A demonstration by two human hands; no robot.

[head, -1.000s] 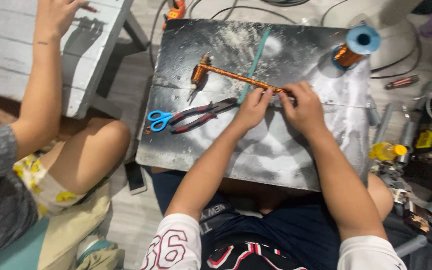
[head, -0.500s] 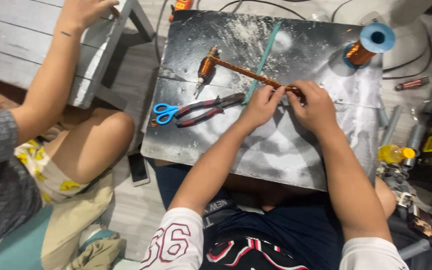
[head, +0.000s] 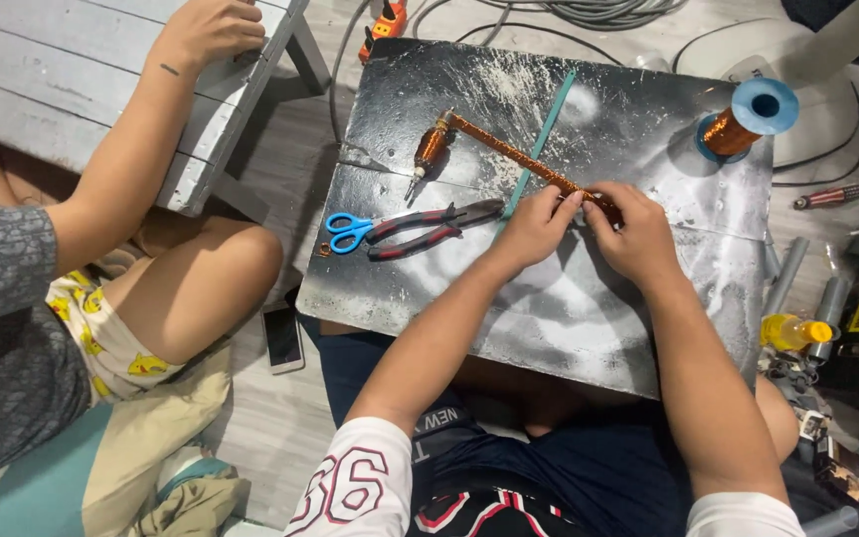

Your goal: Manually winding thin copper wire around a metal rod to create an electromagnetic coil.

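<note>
Fingertips of your left hand (head: 532, 227) and right hand (head: 636, 235) pinch together on the near end of the long rod wound with copper wire (head: 519, 157), both hands clamped on it side by side. The rod lies diagonally on the dark, scuffed metal board (head: 589, 318) across your lap, its coiled surface ribbed and glossy orange. At its far end sits a bulbous copper-wound piece with a pointed metal tip (head: 428, 151). A thin teal strip (head: 541, 139) crosses under the rod. Near your left hand lie blue-handled scissors (head: 360, 227) touching red-and-black-handled pliers (head: 429, 227). At the board's far right corner stands a spool of copper wire with blue flanges (head: 748, 117). Beyond the board, another person's hand (head: 213, 30) rests on a grey wooden bench (head: 72, 89).
</note>
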